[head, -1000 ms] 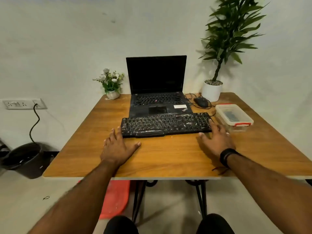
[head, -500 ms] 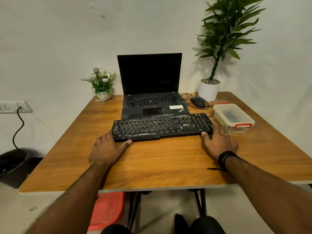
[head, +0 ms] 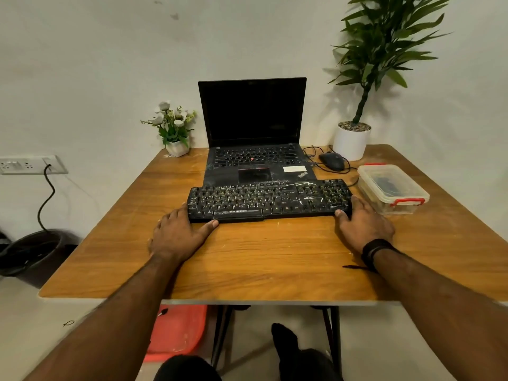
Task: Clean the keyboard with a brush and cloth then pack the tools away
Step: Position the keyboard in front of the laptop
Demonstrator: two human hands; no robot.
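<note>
Hands — left hand (head: 178,233), right hand (head: 364,225) — gripping keyboard (head: 269,200) ends, fingertips hidden behind.

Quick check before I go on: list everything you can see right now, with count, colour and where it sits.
keyboard: 1, black, dusty, table centre, in front of laptop
laptop: 1, black, open, behind keyboard
mouse: 1, black, corded, right of laptop
plastic box: 1, clear, red clasps, lid on, right of keyboard
tall plant: 1, green, white pot, far right corner
flower pot: 1, white flowers, left of laptop
table: 1, wooden
bin: 1, black, floor left
wall socket: 1, white, cable plugged in
red tub: 1, under table
hands: left hand and right hand, at keyboard's ends
</note>
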